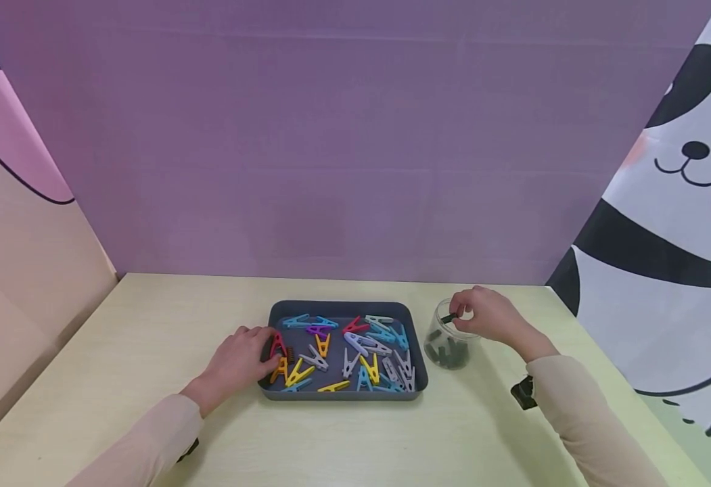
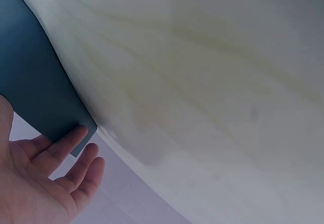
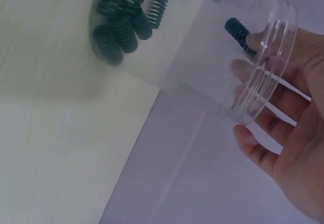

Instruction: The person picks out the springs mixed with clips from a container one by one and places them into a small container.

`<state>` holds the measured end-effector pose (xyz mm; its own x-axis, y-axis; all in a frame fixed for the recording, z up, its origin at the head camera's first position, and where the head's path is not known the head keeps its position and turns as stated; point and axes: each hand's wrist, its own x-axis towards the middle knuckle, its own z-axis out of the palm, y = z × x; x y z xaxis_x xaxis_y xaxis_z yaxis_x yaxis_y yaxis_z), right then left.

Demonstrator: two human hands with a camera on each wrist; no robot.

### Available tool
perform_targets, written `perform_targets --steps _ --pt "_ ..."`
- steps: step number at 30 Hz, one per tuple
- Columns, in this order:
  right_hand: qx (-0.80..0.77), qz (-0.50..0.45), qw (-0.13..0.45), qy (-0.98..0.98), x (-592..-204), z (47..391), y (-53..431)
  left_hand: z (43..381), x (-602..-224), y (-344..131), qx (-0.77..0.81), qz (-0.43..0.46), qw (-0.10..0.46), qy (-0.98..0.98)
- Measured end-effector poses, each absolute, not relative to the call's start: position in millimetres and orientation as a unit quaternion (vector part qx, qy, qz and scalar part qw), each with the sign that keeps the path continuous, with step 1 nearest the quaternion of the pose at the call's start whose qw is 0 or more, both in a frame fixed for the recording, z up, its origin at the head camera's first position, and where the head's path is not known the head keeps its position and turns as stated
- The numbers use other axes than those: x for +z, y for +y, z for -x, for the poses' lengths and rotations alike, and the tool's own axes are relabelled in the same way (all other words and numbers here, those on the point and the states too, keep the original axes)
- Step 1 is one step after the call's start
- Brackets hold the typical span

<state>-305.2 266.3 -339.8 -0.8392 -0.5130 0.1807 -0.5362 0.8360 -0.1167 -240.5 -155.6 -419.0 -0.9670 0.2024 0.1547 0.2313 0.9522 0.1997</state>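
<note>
My right hand [image 1: 488, 314] is at the mouth of a clear jar [image 3: 195, 75], pinching a dark green coil spring [image 3: 237, 31] between thumb and finger, inside the rim. Several more green springs [image 3: 123, 34] lie at the jar's bottom. On the other side, my left hand [image 1: 237, 364] holds the left edge of a dark grey tray [image 1: 343, 396], thumb over the rim and fingers against the outer wall [image 2: 43, 77]. Close to that thumb, a red clothespin [image 1: 278, 343], an orange clothespin [image 1: 279, 369] and a small brownish spring [image 1: 290, 355] lie in the tray.
The tray also holds several yellow clothespins [image 1: 299, 374], blue clothespins [image 1: 364, 379] and grey ones. It stands left of the jar on a pale wooden table [image 1: 355, 446]. A purple backdrop [image 1: 331, 155] rises behind the table's far edge, with a panda-print cloth [image 1: 684, 264] at right.
</note>
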Motion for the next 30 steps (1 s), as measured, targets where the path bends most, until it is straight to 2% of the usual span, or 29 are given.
perform_targets --steps 30 --pt "0.071 -0.278 0.087 -0.954 -344.9 302.1 264.5 239.5 -416.8 -153.3 -0.109 0.107 0.066 -0.986"
